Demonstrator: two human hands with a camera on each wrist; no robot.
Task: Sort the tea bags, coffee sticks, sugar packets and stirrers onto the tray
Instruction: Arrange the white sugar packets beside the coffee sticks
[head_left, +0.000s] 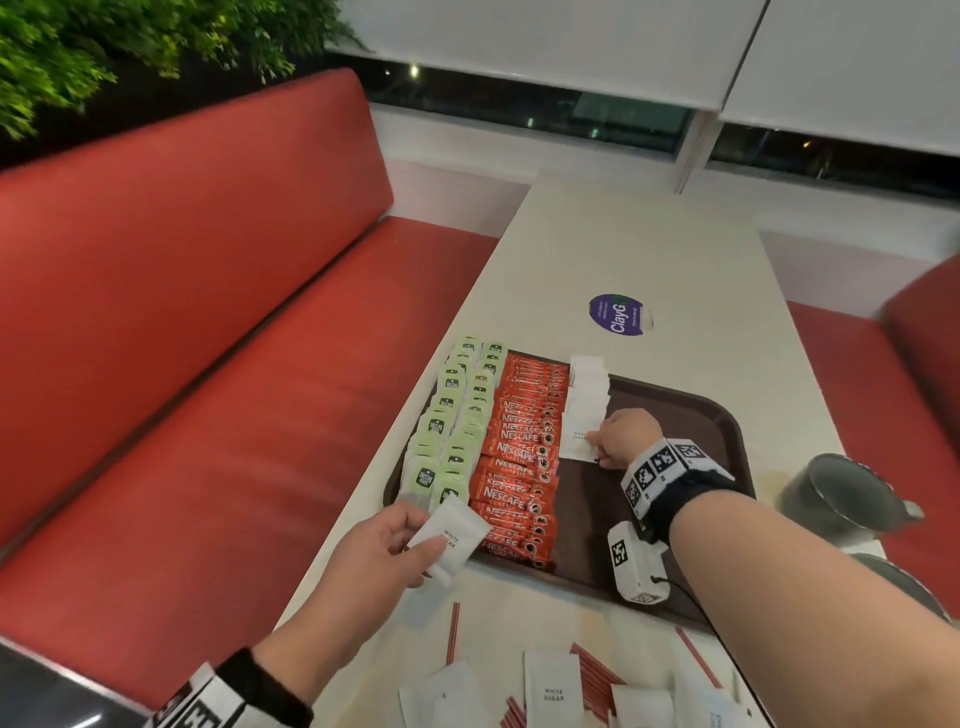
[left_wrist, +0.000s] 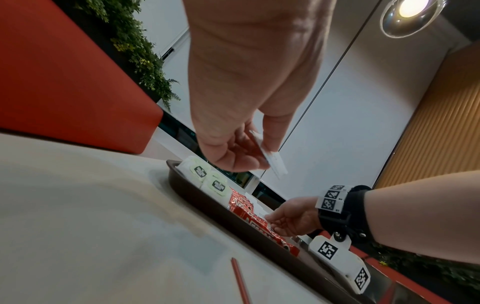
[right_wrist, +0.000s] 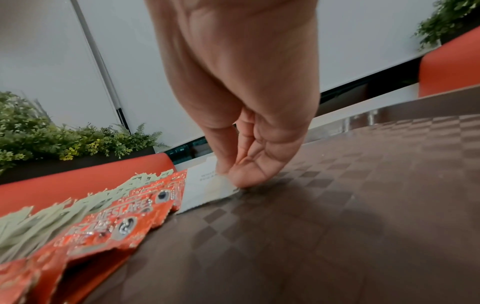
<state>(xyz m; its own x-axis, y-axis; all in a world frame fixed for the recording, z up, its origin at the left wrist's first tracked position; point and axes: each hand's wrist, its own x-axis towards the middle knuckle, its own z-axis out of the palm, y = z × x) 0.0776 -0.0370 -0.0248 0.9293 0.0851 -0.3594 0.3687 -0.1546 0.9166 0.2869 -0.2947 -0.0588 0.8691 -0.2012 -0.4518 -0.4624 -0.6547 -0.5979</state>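
A dark brown tray (head_left: 691, 415) holds two columns of green tea bags (head_left: 452, 431), a column of red Nescafe coffee sticks (head_left: 519, 467) and a column of white sugar packets (head_left: 587, 395). My right hand (head_left: 618, 441) pinches the nearest packet of that column (right_wrist: 207, 189) down on the tray floor. My left hand (head_left: 395, 545) holds a small stack of white sugar packets (head_left: 449, 540) in the air over the tray's near-left corner, thumb on top. More sugar packets (head_left: 550, 691) and red stirrers (head_left: 597, 680) lie loose on the table near me.
A grey metal cup (head_left: 836, 499) stands right of the tray; a second one sits nearer at the table's right edge. A purple round sticker (head_left: 615, 314) lies beyond the tray. Red bench seats (head_left: 208, 364) flank the white table. One red stirrer (left_wrist: 240, 281) lies by the tray's near rim.
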